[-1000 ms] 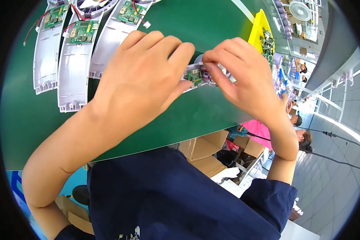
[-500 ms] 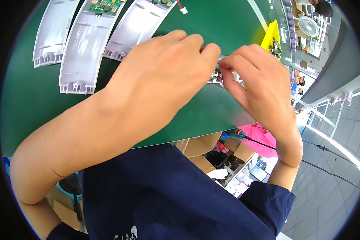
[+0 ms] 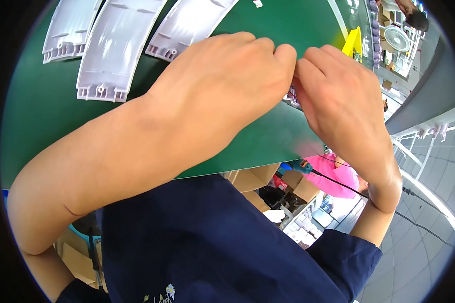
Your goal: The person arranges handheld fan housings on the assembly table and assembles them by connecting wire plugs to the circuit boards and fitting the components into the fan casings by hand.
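My left hand [image 3: 232,83] reaches across the green table, back upward, its fingers curled in. My right hand [image 3: 341,88] meets it at the fingertips, also closed. Between them they pinch a small part with thin wires [image 3: 291,96], mostly hidden by the fingers, so its exact kind does not show. Beyond my left forearm lie curved white plastic housings: one at the far left [image 3: 68,30], a longer one [image 3: 114,50] beside it, and a third [image 3: 194,22] partly behind my left hand.
A yellow bin [image 3: 353,40] with small parts stands beyond my right hand. A small white connector [image 3: 258,3] lies at the top edge. Below the table edge are a teal corded tool [image 3: 302,165], cardboard boxes [image 3: 255,179] and a person in pink [image 3: 333,177].
My hands have drawn together at the fingertips, hiding more of the small part. The view has shifted: the housings sit higher, and their green circuit boards have left the picture.
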A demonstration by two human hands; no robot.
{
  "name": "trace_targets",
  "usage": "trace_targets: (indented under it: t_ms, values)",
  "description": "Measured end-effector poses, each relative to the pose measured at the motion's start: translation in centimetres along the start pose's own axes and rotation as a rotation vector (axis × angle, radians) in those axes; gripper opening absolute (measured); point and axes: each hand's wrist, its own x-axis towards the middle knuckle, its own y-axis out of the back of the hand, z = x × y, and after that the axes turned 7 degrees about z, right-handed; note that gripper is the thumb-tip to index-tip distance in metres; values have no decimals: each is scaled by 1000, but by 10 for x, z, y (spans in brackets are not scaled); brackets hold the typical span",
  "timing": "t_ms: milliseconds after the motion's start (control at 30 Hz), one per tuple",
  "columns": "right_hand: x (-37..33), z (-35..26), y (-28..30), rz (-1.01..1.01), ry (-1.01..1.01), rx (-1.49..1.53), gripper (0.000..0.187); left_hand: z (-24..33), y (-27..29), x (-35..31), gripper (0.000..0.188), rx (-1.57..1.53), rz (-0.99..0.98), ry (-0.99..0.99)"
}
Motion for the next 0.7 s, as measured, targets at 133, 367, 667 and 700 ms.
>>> trace_targets:
  t_ms: [133,367,667,700]
  values:
    - [0,-7,-2,3,-18,6,18,0,1,-2,29,-2,11,1]
    - [-3,-9,-1,32,-14,-5,18,2,-1,3,31,-28,-8,21]
    - [7,-12,5,-16,34,-50,19,-3,1,-2,27,-78,102,-36]
    - [5,-11,2,-22,32,-51,19,-3,-2,-1,26,-63,105,-48]
